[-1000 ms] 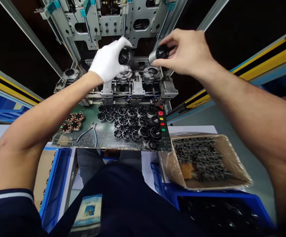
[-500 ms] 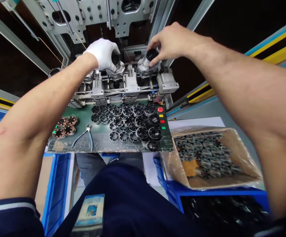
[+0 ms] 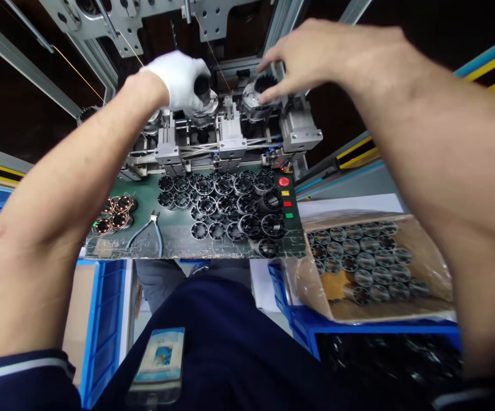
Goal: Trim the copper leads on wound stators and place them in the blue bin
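My left hand [image 3: 179, 77], in a white glove, is closed round a black ring-shaped stator core [image 3: 202, 87] that sits on the left round holder [image 3: 207, 108] of the metal machine. My bare right hand [image 3: 316, 54] reaches over the right holder [image 3: 251, 105]; its fingertips press on a second black stator core [image 3: 265, 85] seated there. Both arms stretch forward over the green work plate [image 3: 174, 234].
Several bare black stator cores [image 3: 226, 205] lie on the green plate, with a few copper-wound ones [image 3: 114, 214] at its left and small pliers [image 3: 151, 228]. Coloured buttons [image 3: 285, 194] sit at its right edge. A lined box of cores [image 3: 358, 257] rests on a blue crate [image 3: 316, 328].
Both hands came down from above the machine and set their cores onto the two holders. The view has shifted closer and slightly left.
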`<state>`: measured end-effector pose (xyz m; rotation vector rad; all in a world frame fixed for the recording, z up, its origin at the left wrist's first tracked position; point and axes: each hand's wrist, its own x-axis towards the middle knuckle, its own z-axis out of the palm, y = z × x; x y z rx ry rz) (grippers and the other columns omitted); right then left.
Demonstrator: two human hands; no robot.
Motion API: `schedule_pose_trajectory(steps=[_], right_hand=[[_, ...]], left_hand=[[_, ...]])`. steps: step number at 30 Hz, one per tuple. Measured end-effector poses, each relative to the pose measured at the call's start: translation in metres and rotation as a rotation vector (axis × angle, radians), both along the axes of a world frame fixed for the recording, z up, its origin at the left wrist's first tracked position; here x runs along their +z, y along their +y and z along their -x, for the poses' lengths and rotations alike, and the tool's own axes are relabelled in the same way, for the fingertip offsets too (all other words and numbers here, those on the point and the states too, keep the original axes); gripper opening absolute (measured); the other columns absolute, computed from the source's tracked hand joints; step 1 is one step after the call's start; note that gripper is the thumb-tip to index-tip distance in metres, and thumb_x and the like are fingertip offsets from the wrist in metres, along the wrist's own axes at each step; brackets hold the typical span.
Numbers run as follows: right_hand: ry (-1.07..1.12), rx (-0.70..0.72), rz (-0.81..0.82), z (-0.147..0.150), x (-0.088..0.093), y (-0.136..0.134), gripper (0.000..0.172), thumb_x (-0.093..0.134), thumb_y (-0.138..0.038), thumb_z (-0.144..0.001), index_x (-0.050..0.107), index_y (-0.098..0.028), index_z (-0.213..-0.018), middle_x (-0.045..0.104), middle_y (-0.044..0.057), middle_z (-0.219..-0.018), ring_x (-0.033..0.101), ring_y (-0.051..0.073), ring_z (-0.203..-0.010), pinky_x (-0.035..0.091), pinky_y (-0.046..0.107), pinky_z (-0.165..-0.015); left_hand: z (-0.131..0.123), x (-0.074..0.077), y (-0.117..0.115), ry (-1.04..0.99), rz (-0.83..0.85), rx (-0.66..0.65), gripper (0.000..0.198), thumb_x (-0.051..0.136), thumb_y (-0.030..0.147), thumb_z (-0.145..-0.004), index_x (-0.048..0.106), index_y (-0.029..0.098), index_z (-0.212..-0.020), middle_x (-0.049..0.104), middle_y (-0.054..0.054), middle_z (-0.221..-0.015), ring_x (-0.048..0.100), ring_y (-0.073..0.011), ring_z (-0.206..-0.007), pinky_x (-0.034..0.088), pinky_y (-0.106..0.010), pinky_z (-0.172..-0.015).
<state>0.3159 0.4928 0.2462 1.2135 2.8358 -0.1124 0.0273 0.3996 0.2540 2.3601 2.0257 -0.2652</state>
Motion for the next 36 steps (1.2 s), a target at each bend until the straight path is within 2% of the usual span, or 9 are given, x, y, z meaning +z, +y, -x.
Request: schedule_pose_trajectory(steps=[4, 8, 13, 17, 23, 26, 30, 33, 36], right_hand=[[0.156, 0.032, 0.062, -0.015, -0.045, -0.049, 0.124, 0.101, -0.04, -0.091, 0.028, -0.005, -0.186, 0.022, 0.02, -0.196, 0.024, 0.045, -0.181, 0.022, 0.061, -0.152], [0.312, 0.013, 0.101, -0.024, -0.072, -0.066, 0.112, 0.085, -0.041, -0.101, 0.019, -0.013, -0.188, 0.007, 0.006, -0.2, 0.01, 0.038, -0.186, 0.01, 0.062, -0.155], [0.304, 0.012, 0.121, -0.024, -0.073, -0.058, 0.109, 0.079, -0.042, -0.102, 0.018, -0.015, -0.188, 0.008, 0.005, -0.2, 0.009, 0.038, -0.186, 0.011, 0.063, -0.154], [0.261, 0.063, 0.073, -0.023, -0.072, -0.055, 0.109, 0.077, -0.039, -0.103, 0.018, -0.003, -0.187, 0.01, 0.022, -0.198, 0.012, 0.045, -0.184, 0.014, 0.069, -0.151], [0.184, 0.072, 0.059, -0.018, -0.077, -0.053, 0.117, 0.075, -0.042, -0.102, 0.009, 0.002, -0.187, 0.003, 0.03, -0.196, 0.007, 0.044, -0.185, 0.012, 0.063, -0.151], [0.161, 0.063, 0.057, -0.016, -0.071, -0.052, 0.117, 0.078, -0.035, -0.096, 0.014, 0.006, -0.185, 0.006, 0.033, -0.195, 0.009, 0.044, -0.185, 0.016, 0.061, -0.151], [0.127, 0.005, 0.044, 0.004, -0.045, -0.053, 0.107, 0.08, -0.031, -0.089, 0.036, 0.002, -0.181, 0.033, 0.032, -0.189, 0.034, 0.05, -0.177, 0.034, 0.069, -0.144], [0.178, 0.016, -0.019, 0.053, -0.029, -0.069, 0.081, 0.075, -0.038, -0.101, 0.052, -0.015, -0.175, 0.054, 0.021, -0.18, 0.054, 0.044, -0.166, 0.044, 0.068, -0.14], [0.271, 0.083, -0.119, 0.115, -0.03, -0.1, 0.069, 0.073, -0.046, -0.112, 0.053, -0.02, -0.173, 0.046, 0.019, -0.185, 0.049, 0.04, -0.168, 0.042, 0.068, -0.14]], left_hand=[[0.008, -0.048, -0.024, -0.128, -0.101, -0.045, 0.14, 0.096, 0.034, -0.089, 0.001, 0.018, -0.19, -0.002, -0.005, -0.201, 0.023, -0.0476, -0.182, 0.037, -0.074, -0.148], [0.001, -0.079, -0.028, -0.218, -0.09, 0.018, 0.142, 0.096, 0.039, -0.081, 0.008, 0.03, -0.192, 0.002, 0.002, -0.201, 0.015, -0.0471, -0.185, 0.034, -0.072, -0.15], [0.018, -0.065, -0.047, -0.301, -0.111, 0.007, 0.125, 0.086, 0.05, -0.089, 0.018, 0.026, -0.191, 0.011, 0.005, -0.2, 0.013, -0.0344, -0.187, 0.023, -0.056, -0.156], [0.112, -0.03, -0.095, -0.352, -0.371, 0.032, 0.087, 0.054, 0.052, -0.109, 0.022, 0.028, -0.187, 0.013, 0.02, -0.197, 0.011, -0.0137, -0.186, 0.01, -0.045, -0.16], [0.213, -0.041, -0.164, -0.222, -0.232, 0.339, 0.095, 0.061, 0.033, -0.103, 0.021, 0.0, -0.183, 0.019, -0.015, -0.199, 0.017, -0.034, -0.185, 0.018, -0.062, -0.154], [0.218, -0.055, -0.173, -0.186, -0.187, 0.356, 0.098, 0.061, 0.016, -0.096, 0.023, -0.001, -0.184, 0.017, -0.024, -0.197, 0.014, -0.0367, -0.186, 0.022, -0.059, -0.152], [0.209, -0.037, -0.162, -0.193, -0.14, 0.336, 0.1, 0.067, 0.009, -0.086, 0.036, -0.001, -0.18, 0.031, -0.03, -0.191, 0.028, -0.043, -0.182, 0.032, -0.063, -0.147], [0.171, -0.024, -0.144, -0.21, -0.215, 0.283, 0.094, 0.065, 0.007, -0.087, 0.04, -0.001, -0.178, 0.035, -0.031, -0.189, 0.03, -0.0429, -0.181, 0.029, -0.064, -0.148], [0.112, -0.033, -0.13, -0.241, -0.301, 0.214, 0.096, 0.06, 0.002, -0.088, 0.036, 0.002, -0.181, 0.031, -0.028, -0.192, 0.027, -0.0374, -0.184, 0.026, -0.056, -0.15]])
